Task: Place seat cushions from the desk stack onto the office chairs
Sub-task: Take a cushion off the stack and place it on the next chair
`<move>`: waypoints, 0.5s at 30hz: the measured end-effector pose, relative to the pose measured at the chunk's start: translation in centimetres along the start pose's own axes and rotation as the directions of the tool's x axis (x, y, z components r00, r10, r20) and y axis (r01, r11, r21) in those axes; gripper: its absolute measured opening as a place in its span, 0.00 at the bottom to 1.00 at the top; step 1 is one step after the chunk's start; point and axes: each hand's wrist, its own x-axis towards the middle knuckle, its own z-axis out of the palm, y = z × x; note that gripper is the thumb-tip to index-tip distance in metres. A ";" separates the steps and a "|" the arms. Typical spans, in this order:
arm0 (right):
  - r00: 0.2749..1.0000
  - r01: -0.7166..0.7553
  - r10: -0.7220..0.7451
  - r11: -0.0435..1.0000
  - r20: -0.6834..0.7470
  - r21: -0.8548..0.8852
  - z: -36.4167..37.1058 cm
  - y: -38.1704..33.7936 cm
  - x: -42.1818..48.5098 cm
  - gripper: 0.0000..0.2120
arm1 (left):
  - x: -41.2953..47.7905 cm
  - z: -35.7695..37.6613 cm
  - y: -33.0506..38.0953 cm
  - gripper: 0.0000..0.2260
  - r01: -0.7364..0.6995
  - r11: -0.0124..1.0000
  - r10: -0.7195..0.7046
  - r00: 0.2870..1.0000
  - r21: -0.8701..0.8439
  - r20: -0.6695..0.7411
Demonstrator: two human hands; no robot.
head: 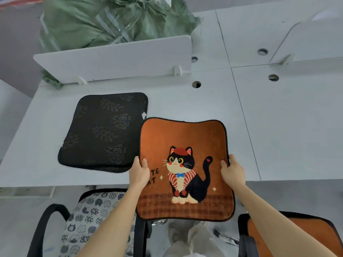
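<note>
Both hands pinch the orange cat cushion (pixel 183 145) by its side edges. The left hand (pixel 140 170) has its thumb on the printed face and its fingers tucked underneath, and the right hand (pixel 232 170) does the same on the opposite edge. The cushion hangs level across the desk's (pixel 278 127) front edge, its near half over the gap between two chairs.

At the far left, a chair (pixel 46 219) already carries a cat-print cushion (pixel 89 216). Above it, near the desk's left edge, lies the black stack (pixel 104 130), its floral undersides up, just beside the held cushion's far left corner. Behind the divider (pixel 115 58) sits a taped green sack (pixel 111 21); what it holds is hidden. At the lower right, another chair shows an orange pad (pixel 297 230) on its seat.

The held cushion looks light, thin and soft, and its far edge waves slightly. A two-handed hold at mid-edge should keep it flat, whereas one corner alone would likely let it droop.
</note>
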 end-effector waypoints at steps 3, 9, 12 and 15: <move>0.998 0.039 -0.030 0.988 -0.061 0.149 -0.7 -0.4 -2.0 0.10 | -1.6 -0.6 0.5 0.25 -0.026 1.000 0.026 1.000 -0.014 0.000; 0.962 0.129 -0.033 0.931 -0.272 0.341 -4.1 -0.5 -9.5 0.12 | -5.3 -2.2 1.2 0.16 -0.166 0.979 0.183 0.971 0.117 -0.153; 0.926 0.173 -0.016 0.905 -0.377 0.389 -6.6 0.7 -13.6 0.11 | -7.5 -3.0 0.9 0.13 -0.269 0.946 0.302 0.935 0.181 -0.186; 0.871 0.244 -0.011 0.877 -0.490 0.413 -8.3 2.1 -18.7 0.09 | -10.8 -3.7 0.1 0.11 -0.405 0.900 0.430 0.887 0.162 -0.168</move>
